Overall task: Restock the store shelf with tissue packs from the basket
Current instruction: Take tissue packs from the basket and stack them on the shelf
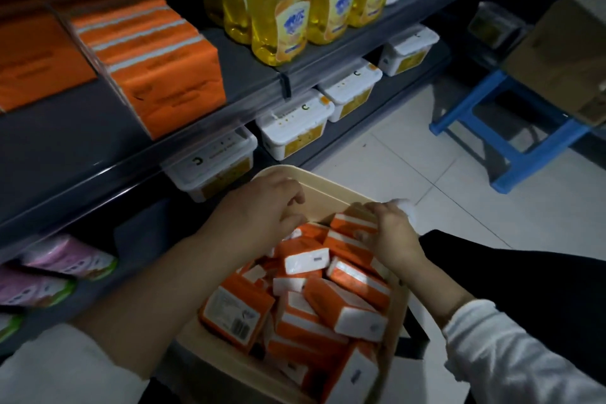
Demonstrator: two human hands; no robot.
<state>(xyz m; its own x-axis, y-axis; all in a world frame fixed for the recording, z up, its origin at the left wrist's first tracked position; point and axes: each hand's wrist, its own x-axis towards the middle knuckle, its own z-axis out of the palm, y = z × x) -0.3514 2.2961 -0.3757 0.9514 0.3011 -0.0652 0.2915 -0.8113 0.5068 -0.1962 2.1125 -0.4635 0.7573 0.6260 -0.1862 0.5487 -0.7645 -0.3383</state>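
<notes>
A cream basket [323, 192] sits low in front of me, filled with several orange-and-white tissue packs [344, 307]. My right hand [390, 234] reaches into the far right corner, fingers closed around an orange tissue pack [352, 223] near the rim. My left hand [262, 207] hovers over the far left of the basket, fingers curled down toward the packs; what it grips is hidden. On the dark shelf [82, 147] to the upper left stand rows of orange tissue packs [154, 62].
Yellow soap bottles [282, 16] stand on the same shelf to the right. White tubs [293, 123] line the shelf below, pink packs [62, 264] lower left. A blue stool [511, 147] with a cardboard box [564, 56] stands on the white tiled floor at right.
</notes>
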